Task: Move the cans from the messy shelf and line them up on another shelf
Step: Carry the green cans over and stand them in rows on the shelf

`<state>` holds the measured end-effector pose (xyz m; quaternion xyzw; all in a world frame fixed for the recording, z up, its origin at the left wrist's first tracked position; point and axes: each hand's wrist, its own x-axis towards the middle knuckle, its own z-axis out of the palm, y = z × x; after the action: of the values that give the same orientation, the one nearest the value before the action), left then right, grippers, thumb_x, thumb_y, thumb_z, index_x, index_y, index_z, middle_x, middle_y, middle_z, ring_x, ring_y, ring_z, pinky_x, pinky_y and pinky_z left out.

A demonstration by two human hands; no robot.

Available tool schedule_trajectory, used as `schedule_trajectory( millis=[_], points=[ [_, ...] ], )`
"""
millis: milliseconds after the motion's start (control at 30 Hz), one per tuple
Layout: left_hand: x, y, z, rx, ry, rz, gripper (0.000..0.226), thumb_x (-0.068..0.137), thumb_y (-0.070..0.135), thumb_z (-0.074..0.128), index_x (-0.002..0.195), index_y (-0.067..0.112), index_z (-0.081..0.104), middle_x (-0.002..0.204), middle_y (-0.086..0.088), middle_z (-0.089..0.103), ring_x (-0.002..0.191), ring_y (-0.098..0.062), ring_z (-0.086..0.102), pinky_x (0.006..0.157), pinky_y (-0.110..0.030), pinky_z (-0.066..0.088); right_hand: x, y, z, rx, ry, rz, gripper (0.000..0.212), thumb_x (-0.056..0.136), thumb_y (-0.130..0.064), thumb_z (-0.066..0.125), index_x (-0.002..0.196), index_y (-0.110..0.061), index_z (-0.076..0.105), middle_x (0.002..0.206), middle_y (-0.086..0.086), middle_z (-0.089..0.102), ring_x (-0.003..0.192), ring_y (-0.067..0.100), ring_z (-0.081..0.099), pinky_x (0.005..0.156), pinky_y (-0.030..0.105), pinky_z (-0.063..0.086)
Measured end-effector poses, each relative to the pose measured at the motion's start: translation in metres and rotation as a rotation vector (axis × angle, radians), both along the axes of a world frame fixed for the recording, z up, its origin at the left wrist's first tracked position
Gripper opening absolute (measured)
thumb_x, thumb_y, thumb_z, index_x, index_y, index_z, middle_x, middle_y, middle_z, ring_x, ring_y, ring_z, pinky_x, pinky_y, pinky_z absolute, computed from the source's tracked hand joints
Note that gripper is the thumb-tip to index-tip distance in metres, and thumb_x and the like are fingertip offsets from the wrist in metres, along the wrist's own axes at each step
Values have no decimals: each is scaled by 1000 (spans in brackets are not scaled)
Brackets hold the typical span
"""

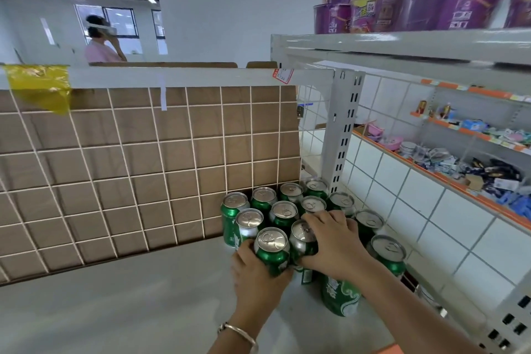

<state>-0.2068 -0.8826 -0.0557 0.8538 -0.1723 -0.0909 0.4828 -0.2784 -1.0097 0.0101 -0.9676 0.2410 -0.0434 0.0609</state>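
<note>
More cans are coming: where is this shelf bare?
Bare shelf board lies left of the green cans, from the wire grid forward. It is crowded in the right rear corner, where the left hand and right hand each grip one.

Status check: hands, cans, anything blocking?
Left hand grips front can. Right hand grips neighbouring can. Other cans packed upright in shelf corner. No obstruction seen above them.
</note>
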Motion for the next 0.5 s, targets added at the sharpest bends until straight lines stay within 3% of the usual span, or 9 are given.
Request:
schedule_trajectory(
  millis=[133,300,500],
  points=[
    [-1,5,7,41,90,-32,94,66,28,76,138,15,16,136,-10,25,129,-32,28,107,-37,29,-1,2,0,-13,27,-3,89,75,-54,62,148,-27,19,147,-5,26,137,22,16,111,47,13],
    [5,12,14,37,196,-86,92,66,24,79,136,13,20,132,-11,30,127,-30,33,108,-34,33,-4,0,3,75,-41,-25,78,80,-59,55,146,-33,23,150,-6,20,139,21,15,112,46,10],
    [8,26,25,-201,359,-113,96,60,22,79,136,17,20,126,-3,30,124,-26,39,106,-37,38,-15,-17,14,136,-129,-368,64,93,-62,27,148,-30,19,158,4,14,143,32,17,114,50,16]
  ],
)
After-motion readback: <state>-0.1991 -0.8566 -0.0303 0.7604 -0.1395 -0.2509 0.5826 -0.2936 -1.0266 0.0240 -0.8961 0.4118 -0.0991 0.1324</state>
